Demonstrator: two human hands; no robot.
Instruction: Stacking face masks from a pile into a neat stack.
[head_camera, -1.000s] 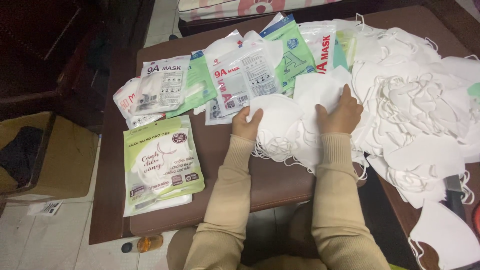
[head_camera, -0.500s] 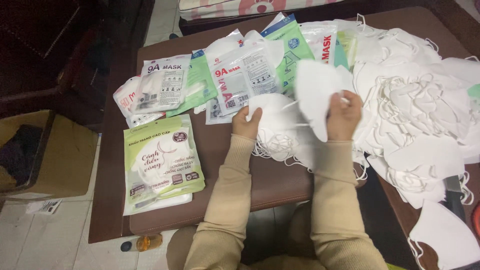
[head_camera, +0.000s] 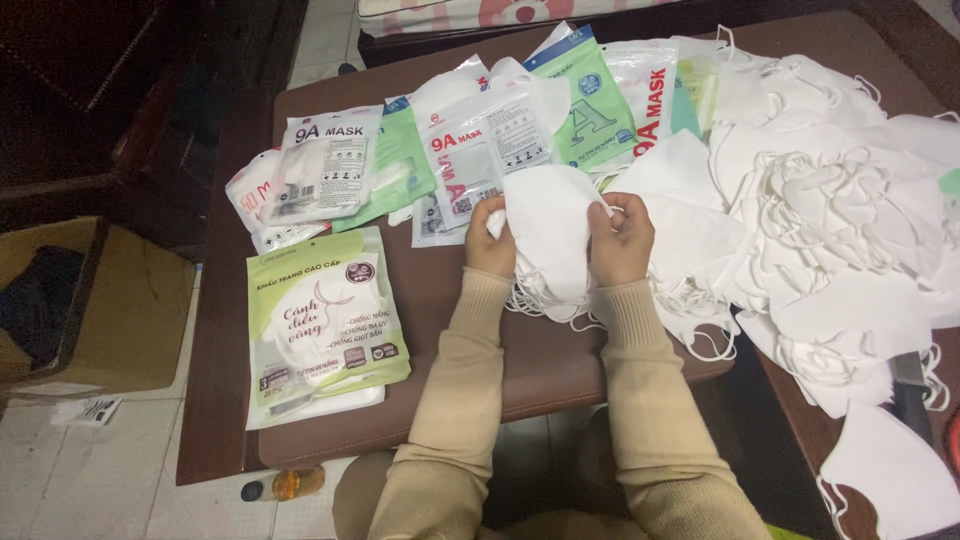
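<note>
White mask (head_camera: 548, 232) pinched between left hand (head_camera: 489, 243) and right hand (head_camera: 620, 240), probably mid-fold; next, flattening on near stack (head_camera: 560, 300).

A home room used for packing: a dark wooden table (head_camera: 560, 380) under the hands, loose white masks (head_camera: 830, 210) heaped right of them, printed pouches (head_camera: 325, 320) left, cardboard box (head_camera: 110, 300) on tiled floor (head_camera: 90, 480).
</note>
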